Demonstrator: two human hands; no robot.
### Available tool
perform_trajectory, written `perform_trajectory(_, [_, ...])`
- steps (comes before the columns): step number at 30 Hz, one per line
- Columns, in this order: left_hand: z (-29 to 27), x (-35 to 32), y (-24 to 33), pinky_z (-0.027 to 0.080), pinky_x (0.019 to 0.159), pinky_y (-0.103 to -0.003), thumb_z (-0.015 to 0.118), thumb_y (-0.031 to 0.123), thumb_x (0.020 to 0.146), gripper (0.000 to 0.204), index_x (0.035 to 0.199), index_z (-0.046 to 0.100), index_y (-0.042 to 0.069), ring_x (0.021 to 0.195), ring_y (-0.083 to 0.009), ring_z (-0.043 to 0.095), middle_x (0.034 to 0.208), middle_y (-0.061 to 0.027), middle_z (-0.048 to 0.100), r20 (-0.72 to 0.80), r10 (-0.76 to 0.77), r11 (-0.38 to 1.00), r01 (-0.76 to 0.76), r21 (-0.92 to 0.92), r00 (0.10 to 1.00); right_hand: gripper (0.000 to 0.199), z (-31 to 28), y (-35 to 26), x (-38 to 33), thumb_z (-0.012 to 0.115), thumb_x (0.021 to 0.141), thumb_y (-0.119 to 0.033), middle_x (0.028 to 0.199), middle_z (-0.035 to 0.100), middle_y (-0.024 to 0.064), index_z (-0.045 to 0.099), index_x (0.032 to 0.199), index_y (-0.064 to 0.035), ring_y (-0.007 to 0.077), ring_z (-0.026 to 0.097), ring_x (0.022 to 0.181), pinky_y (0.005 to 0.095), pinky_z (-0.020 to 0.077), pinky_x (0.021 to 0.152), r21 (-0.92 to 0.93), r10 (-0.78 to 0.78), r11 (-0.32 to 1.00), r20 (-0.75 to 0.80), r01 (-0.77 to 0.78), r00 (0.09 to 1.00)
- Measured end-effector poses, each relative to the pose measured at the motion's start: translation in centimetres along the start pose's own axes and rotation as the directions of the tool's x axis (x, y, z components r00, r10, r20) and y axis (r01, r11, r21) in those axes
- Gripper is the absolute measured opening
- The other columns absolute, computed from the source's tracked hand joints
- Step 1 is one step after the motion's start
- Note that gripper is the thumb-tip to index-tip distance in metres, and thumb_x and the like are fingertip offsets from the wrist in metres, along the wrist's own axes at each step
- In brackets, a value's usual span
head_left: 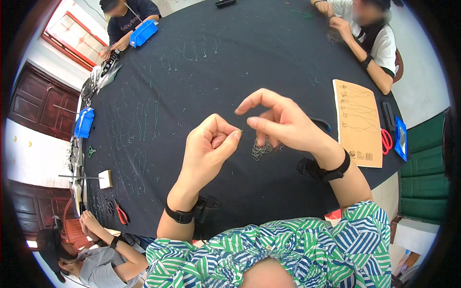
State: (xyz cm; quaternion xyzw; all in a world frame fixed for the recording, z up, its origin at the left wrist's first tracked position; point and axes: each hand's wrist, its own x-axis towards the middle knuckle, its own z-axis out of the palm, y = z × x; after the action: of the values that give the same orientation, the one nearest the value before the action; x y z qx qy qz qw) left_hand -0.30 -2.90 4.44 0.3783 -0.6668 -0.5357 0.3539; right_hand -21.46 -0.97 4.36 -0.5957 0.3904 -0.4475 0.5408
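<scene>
My left hand [209, 146] is closed, thumb and forefinger pinched together above the dark tablecloth. A tiny greenish tip shows at the pinch, too small to name. Close to its right, my right hand [281, 119] has thumb and fingers curved and apart, with nothing visible between them. Below the right fingers lies a small heap of thin, dark greenish chain [263, 150], partly hidden by them. Both wrists wear black straps with a small dark device.
A brown pad [360, 139] with several thin strands lies at right, beside red-handled scissors [386, 141] and a blue packet [400, 139]. Fine strands [156, 115] spread across the left side. Red-handled pliers [122, 215] lie at lower left. Several people work around the table.
</scene>
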Motion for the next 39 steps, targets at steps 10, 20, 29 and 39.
perform_trajectory(10, [-0.2, -0.1, -0.2, 0.023, 0.054, -0.015, 0.066, 0.007, 0.094, 0.01, 0.086, 0.06, 0.006, 0.06, 0.0032, 0.03, 0.068, 0.013, 0.039, 0.012, 0.039, 0.993, -0.037, -0.116, 0.999, 0.023, -0.4, 0.2, 0.2, 0.061, 0.097, -0.021, 0.099, 0.067, 0.0082, 0.06, 0.11, -0.0013, 0.0114, 0.067, 0.069, 0.021, 0.0529, 0.055, 0.151, 0.11, 0.979, 0.171, -0.137, 0.979])
perform_trajectory(20, [-0.1, -0.2, 0.1, 0.026, 0.052, -0.016, 0.066, 0.002, 0.093, 0.008, 0.088, 0.06, 0.004, 0.057, 0.0031, 0.033, 0.066, 0.0126, 0.038, -0.005, 0.013, 0.978, -0.014, -0.207, 1.0, 0.019, 0.9, 3.1, 0.5, 0.065, 0.097, -0.023, 0.083, 0.062, 0.0006, 0.062, 0.097, -0.0041, 0.0073, 0.057, 0.073, 0.0228, 0.0496, 0.068, 0.295, 0.074, 0.949, 0.126, -0.108, 0.989])
perform_trajectory(29, [0.0, 0.0, 0.1, 0.027, 0.052, -0.016, 0.067, 0.001, 0.092, 0.008, 0.087, 0.061, 0.003, 0.057, 0.0033, 0.032, 0.064, 0.0126, 0.039, -0.146, 0.114, 0.982, -0.134, -0.135, 0.983, 0.015, 3.2, 3.1, -0.4, 0.067, 0.093, -0.017, 0.076, 0.061, -0.0019, 0.061, 0.088, -0.004, 0.0049, 0.054, 0.07, 0.0226, 0.0444, 0.063, 0.162, -0.022, 0.986, -0.039, 0.028, 0.999])
perform_trajectory(39, [0.0, -0.1, 0.1, 0.028, 0.05, -0.018, 0.07, -0.001, 0.087, 0.012, 0.08, 0.061, 0.002, 0.055, 0.0014, 0.031, 0.058, 0.0105, 0.036, -0.208, 0.198, 0.975, -0.172, 0.137, 0.958, 0.01, 2.3, 0.2, -1.0, 0.073, 0.085, -0.009, 0.067, 0.059, 0.0028, 0.066, 0.088, -0.0024, 0.007, 0.047, 0.053, 0.0247, 0.0372, 0.05, -0.417, -0.328, 0.875, -0.141, 0.244, 0.934])
